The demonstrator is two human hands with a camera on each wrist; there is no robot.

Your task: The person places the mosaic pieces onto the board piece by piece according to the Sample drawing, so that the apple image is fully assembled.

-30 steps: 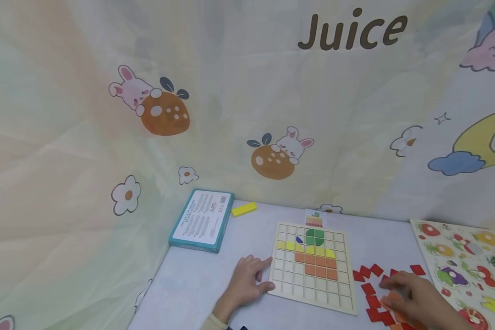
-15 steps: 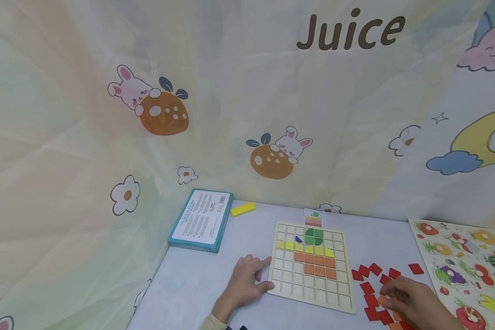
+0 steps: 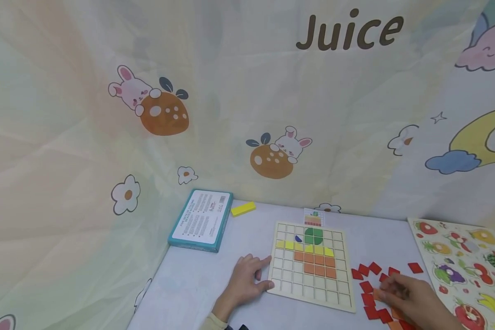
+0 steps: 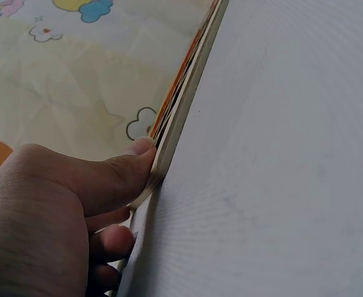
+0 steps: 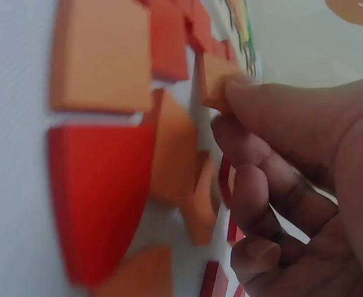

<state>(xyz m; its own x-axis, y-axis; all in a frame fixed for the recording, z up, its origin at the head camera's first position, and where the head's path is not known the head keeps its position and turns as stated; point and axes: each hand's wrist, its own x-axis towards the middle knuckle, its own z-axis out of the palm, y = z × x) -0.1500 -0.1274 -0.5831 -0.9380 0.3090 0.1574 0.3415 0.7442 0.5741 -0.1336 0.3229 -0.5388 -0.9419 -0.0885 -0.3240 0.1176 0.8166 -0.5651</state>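
At the lower right of the head view, the right hand (image 3: 416,300) pinched an orange tile (image 5: 217,80) between thumb and fingers. Loose red tiles (image 3: 371,313) lay between that hand and the gridded board (image 3: 288,288), some just beside its right edge, and the hand covered part of the pile. Right of centre low in the frame, the board held green, yellow, orange and blue pieces. The left hand (image 3: 243,284) touched its left edge, thumb and index finger spread apart. A small picture card (image 3: 314,217) lay at the board's far edge; a yellow block (image 3: 243,209) and a blue-edged box (image 3: 200,220) lay further left. A fruit-picture board (image 3: 458,270) filled the lower right edge, partly behind the right forearm.
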